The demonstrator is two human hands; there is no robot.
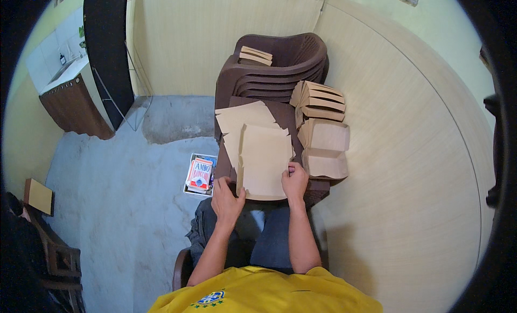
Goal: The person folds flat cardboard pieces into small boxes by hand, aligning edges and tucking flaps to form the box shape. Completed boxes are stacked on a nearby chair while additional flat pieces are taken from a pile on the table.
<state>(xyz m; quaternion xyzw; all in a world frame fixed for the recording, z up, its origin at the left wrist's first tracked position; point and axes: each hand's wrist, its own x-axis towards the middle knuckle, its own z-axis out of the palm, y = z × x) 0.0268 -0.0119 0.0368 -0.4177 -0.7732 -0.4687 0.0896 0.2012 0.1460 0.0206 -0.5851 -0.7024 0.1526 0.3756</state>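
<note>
From where I stand, the card tray (265,165) in work is only partly made: its left wall stands up, while the right side, with its notched tabs, looks not fully raised. It lies on the brown desk (226,158), in front of the person's lap. The left hand (227,200) is loosely spread, thumb apart from the fingers and against the tray's near-left corner; the right hand (296,181) is curled, pinching its right edge.

To the tray's right, an open folded box (327,135) and, beyond it, a pile of folded boxes (323,101) look finished. More folded pieces (256,55) rest on the stacked chairs (283,60) past the tray's far edge. The flat sheets (245,118) behind and left of the tray seem to be what is left.

The tray is plain tan card, longer than wide, smooth inside, with a slightly bowed near edge.
</note>
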